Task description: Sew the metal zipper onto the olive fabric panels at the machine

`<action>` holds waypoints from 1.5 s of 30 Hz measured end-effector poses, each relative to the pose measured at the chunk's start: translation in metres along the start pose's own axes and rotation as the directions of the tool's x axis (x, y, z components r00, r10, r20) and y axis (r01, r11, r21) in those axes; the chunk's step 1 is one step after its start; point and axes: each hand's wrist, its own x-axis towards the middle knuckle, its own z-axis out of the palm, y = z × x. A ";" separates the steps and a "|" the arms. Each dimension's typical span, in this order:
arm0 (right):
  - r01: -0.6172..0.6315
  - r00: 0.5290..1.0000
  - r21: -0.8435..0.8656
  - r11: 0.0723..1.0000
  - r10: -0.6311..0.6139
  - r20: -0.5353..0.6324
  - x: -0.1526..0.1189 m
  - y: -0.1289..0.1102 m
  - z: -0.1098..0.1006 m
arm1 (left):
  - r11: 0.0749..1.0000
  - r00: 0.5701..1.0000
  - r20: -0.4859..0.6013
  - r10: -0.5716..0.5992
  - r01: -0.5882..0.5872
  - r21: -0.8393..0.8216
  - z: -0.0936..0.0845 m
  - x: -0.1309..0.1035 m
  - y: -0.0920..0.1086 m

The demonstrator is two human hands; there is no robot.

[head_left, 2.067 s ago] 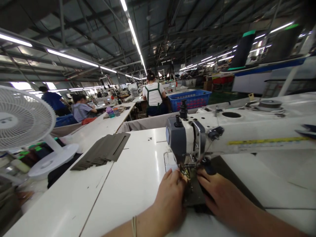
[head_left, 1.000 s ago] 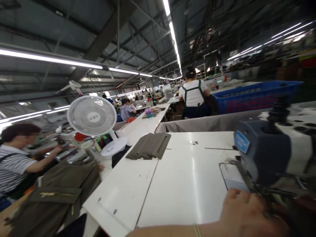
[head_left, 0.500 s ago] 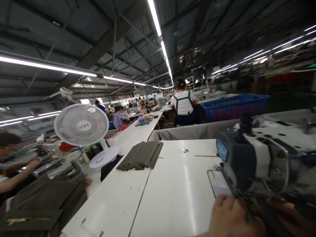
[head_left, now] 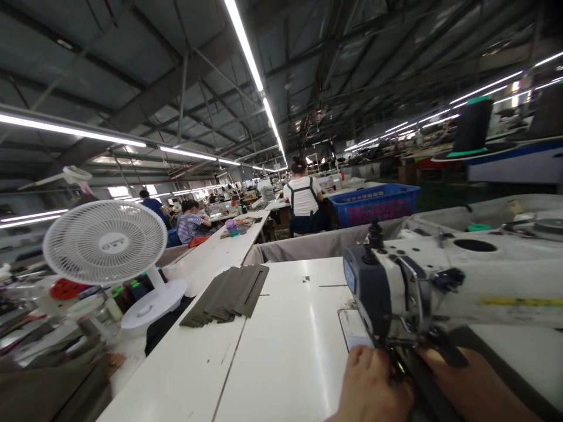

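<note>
A white and dark-blue sewing machine (head_left: 372, 299) stands at the right, its head above my hands. Beneath the needle area runs a strip of dark olive fabric (head_left: 424, 384), with a shiny yellowish bit near the needle. My left hand (head_left: 373, 384) is closed at the left side of this fabric, fingers bent, close to the presser area. From the right, my right hand (head_left: 477, 378) reaches in behind a dark machine part and grips the fabric's other side; its fingertips are partly hidden. More fabric lies under my right forearm.
On the white table (head_left: 281, 363) lies a stack of olive fabric pieces (head_left: 224, 296). A white fan (head_left: 109, 243) stands to the left. Beyond the table are a grey cloth-lined bin (head_left: 303, 246), a blue basket (head_left: 373, 205) and seated people. A thread cone (head_left: 472, 129) rises at the right.
My view has swung to the right, so the machine, table and fan sit further left. More of the machine's arm and my right hand show. Both hands stay at the fabric.
</note>
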 end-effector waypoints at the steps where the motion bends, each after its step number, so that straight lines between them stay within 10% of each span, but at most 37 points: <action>1: 0.026 0.998 -0.011 1.000 -0.025 0.050 0.002 -0.001 -0.001 | 1.000 0.999 -0.020 0.026 -0.025 0.015 0.002 -0.001 -0.001; 10: -0.346 0.886 -0.247 0.905 0.402 0.229 0.016 -0.010 -0.012 | 0.997 0.993 -0.090 0.077 -0.077 0.001 0.008 -0.005 -0.008; 18: -0.578 0.730 -0.214 0.787 0.616 0.297 0.026 -0.015 -0.015 | 0.991 0.989 0.132 0.062 -0.045 -0.129 -0.054 -0.004 0.006; 29: -0.211 0.961 0.206 0.956 0.165 0.221 -0.002 -0.032 -0.062 | 0.995 0.982 0.187 0.026 -0.007 -0.104 -0.071 -0.003 0.012; 45: 0.241 0.955 0.221 0.945 -0.272 0.122 -0.028 -0.054 -0.073 | 0.947 0.988 -0.100 0.115 -0.139 -0.289 -0.051 -0.021 0.009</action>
